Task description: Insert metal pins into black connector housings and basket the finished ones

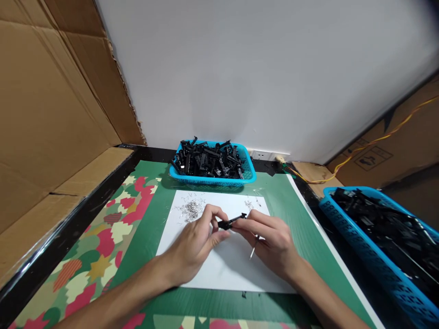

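Fingertips (223, 235) of left hand (192, 242) and right hand (274, 236) on black part (225, 225)

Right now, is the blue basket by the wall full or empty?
Nearly full: black parts heap across most of the blue basket, some poking above its rim.

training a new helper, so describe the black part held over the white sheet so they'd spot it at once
Find the white sheet on the green mat. Over its middle, between the left grip and the right grip, is a small, slim black part. Unlike the black pieces heaped in the blue basket beyond, it is held up alone.
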Motion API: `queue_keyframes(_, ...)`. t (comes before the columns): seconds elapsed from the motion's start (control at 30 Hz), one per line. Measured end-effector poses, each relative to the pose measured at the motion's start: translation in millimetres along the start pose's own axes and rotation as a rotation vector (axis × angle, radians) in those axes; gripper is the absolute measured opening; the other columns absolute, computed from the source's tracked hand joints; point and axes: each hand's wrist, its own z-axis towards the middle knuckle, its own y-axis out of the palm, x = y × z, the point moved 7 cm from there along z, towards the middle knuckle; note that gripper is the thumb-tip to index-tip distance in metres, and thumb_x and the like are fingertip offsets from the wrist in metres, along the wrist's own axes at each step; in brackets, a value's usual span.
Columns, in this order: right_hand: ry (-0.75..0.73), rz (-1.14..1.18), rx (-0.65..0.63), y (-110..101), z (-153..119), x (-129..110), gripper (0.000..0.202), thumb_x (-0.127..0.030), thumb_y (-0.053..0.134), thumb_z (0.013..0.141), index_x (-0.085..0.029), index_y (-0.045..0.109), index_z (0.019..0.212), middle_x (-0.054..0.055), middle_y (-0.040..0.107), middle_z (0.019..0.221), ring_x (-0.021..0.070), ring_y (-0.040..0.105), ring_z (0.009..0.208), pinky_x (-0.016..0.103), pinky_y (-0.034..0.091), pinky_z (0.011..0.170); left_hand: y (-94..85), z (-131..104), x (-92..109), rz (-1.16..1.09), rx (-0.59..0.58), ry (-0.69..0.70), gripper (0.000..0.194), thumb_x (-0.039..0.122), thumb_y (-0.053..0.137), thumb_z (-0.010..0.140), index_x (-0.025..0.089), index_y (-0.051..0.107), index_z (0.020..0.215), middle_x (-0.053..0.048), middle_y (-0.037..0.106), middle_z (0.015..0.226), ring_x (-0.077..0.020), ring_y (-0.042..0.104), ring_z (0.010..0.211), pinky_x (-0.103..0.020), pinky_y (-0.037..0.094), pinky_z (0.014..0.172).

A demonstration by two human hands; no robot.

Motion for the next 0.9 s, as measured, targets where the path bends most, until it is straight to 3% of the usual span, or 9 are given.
queue_keyframes(0.17, 0.08, 0.033, -0.1, 10, -2, 10, 0.02, -0.015, 0.058, 0.106, -0.018, 0.077, 0.1, 0.0, 0.058, 0.073, 0.011, 0.05, 0.059, 0.025, 0.037, 0.055, -8.5, 1, 11, 0.33, 0.124, 0.201, 0.009, 0.03, 0.055, 0.109, 0.024, 0.052, 0.114, -0.003, 0.064, 0.105, -0.0184, 0.062, 0.085, -0.032, 0.048, 0.075)
queue_keyframes(0.27, 0.206, 0.124, -0.193, 12, -2, 17, 0.013, -0.02, 0.062, 0.104, -0.02, 0.076, 0.102, 0.001, 0.058, 0.08, 0.0138, 0.055, 0.069, 0.025, 0.042, 0.06, -7.9, 0, 13, 0.406, 0.153, 0.241, 0.003, 0.021, 0.054, 0.108, 0.023, 0.054, 0.111, -0.003, 0.065, 0.106, -0.0175, 0.063, 0.085, -0.03, 0.049, 0.073)
queue_keyframes(0.43, 0.462, 0.324, -0.37, 8, -3, 29, 0.028, -0.029, 0.052, 0.109, -0.027, 0.063, 0.135, 0.006, 0.065, 0.112, 0.0192, 0.061, 0.095, 0.032, 0.055, 0.085, -8.3, 2, 7, 0.427, 0.196, 0.179, 0.004, 0.02, 0.057, 0.107, 0.022, 0.055, 0.105, -0.001, 0.065, 0.103, -0.0162, 0.066, 0.083, -0.028, 0.05, 0.073)
queue_keyframes(0.53, 0.483, 0.35, -0.356, 4, -2, 34, 0.033, -0.028, 0.041, 0.114, -0.028, 0.066, 0.136, 0.007, 0.065, 0.112, 0.0199, 0.063, 0.102, 0.035, 0.053, 0.094, -7.0, 4, 5, 0.48, 0.188, 0.149, 0.005, 0.019, 0.059, 0.106, 0.022, 0.055, 0.105, -0.001, 0.065, 0.105, -0.0172, 0.068, 0.086, -0.028, 0.05, 0.073)
queue_keyframes(0.63, 0.435, 0.346, -0.329, 4, 0, 35, 0.034, -0.026, 0.044, 0.114, -0.028, 0.072, 0.132, 0.007, 0.064, 0.106, 0.019, 0.063, 0.096, 0.032, 0.053, 0.085, -5.5, 4, 5, 0.524, 0.18, 0.144, 0.006, 0.02, 0.062, 0.105, 0.022, 0.056, 0.106, -0.001, 0.065, 0.106, -0.0173, 0.068, 0.085, -0.028, 0.049, 0.069)
queue_keyframes(0.73, 0.346, 0.201, -0.29, 2, 2, 34, 0.034, -0.023, 0.049, 0.112, -0.031, 0.074, 0.133, 0.008, 0.065, 0.108, 0.0205, 0.063, 0.098, 0.035, 0.052, 0.086, -3.9, 4, 6, 0.541, 0.171, 0.156, 0.009, 0.02, 0.065, 0.103, 0.022, 0.057, 0.107, 0.0, 0.066, 0.104, -0.018, 0.069, 0.085, -0.028, 0.048, 0.067)
queue_keyframes(0.9, 0.332, 0.089, -0.075, -4, 2, 34, 0.021, -0.022, 0.063, 0.105, -0.026, 0.081, 0.117, 0.008, 0.075, 0.102, 0.0215, 0.07, 0.09, 0.036, 0.056, 0.079, 0.7, 3, 7, 0.568, 0.127, 0.194, 0.012, 0.018, 0.067, 0.102, 0.021, 0.057, 0.106, -0.001, 0.067, 0.102, -0.0196, 0.069, 0.086, -0.031, 0.048, 0.069)
